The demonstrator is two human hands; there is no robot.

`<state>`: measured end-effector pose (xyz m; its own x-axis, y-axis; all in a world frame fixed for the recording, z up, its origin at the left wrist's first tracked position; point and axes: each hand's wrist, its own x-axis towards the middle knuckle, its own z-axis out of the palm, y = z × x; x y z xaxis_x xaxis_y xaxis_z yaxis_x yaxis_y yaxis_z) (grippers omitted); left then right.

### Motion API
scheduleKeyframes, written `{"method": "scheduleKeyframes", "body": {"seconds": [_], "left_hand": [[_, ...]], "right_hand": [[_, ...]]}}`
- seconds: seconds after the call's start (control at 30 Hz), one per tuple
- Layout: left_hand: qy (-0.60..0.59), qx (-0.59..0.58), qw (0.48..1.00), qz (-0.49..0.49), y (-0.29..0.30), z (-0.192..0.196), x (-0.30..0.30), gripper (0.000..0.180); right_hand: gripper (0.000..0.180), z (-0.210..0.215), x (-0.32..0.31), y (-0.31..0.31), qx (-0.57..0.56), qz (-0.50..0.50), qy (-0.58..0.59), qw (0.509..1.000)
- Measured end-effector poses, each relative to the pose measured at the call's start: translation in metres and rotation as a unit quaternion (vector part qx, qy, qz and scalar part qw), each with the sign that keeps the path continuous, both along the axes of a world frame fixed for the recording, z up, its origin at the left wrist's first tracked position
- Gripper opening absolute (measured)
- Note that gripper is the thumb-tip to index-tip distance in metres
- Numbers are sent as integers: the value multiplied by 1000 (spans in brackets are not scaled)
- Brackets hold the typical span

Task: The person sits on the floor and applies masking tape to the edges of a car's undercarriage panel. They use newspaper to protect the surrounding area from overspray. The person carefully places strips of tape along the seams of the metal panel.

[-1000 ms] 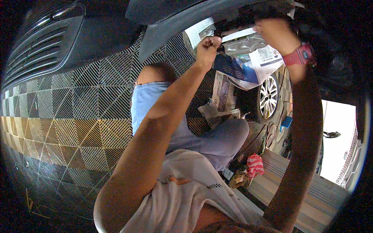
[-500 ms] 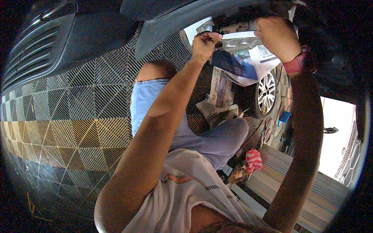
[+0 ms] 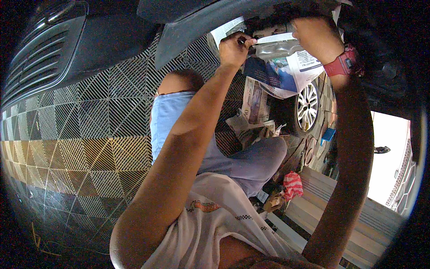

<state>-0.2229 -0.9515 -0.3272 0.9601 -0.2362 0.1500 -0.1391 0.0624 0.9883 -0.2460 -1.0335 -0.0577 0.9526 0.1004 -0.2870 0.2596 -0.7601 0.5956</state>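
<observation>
With the left hand (image 3: 234, 50) pinching one end of the white strip (image 3: 277, 39) at the glossy grey part's (image 3: 278, 49) upper edge, and the right hand (image 3: 317, 39) curled at the other, exact grip hidden, tension best stays even, avoiding creases

Torso: loose, pale grey shirt (image 3: 206, 233) of soft, creased fabric. Front markings: one orange printed motif (image 3: 205, 206) with dark detail, plus small dark checkered patches (image 3: 244, 218). Darker vertical bands run through the cloth; stripe or fold shadow cannot be determined. Legs: blue legwear (image 3: 172, 114), light blue on the brightly lit left section, grey-blue in shade, with a straight hem at the bare left knee. Right wrist: red watch (image 3: 347, 63), angular case, broad matching strap. Forearms: bare to the elbow.
</observation>
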Motion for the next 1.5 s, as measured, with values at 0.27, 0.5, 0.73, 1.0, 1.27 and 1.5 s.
{"method": "scheduleKeyframes", "body": {"seconds": [0.27,0.5,0.73,1.0,1.27,1.5], "left_hand": [[-128,25,991,30,4,12,2,27],[-172,115,978,-21,16,28,3,42],[-157,103,982,-29,16,30,3,42],[-124,63,988,-68,25,12,1,37],[-173,33,984,-19,25,18,6,36],[-299,59,952,-19,22,23,-8,43]], "right_hand": [[17,1,0,-10,10,-15,-2,1000],[16,-2,5,-8,-7,42,-44,998],[16,4,3,-7,67,-50,6,997],[18,14,-36,62,59,-97,13,993],[22,24,-162,23,198,-309,-19,930],[26,-51,-329,-34,468,-486,-122,728]]}}
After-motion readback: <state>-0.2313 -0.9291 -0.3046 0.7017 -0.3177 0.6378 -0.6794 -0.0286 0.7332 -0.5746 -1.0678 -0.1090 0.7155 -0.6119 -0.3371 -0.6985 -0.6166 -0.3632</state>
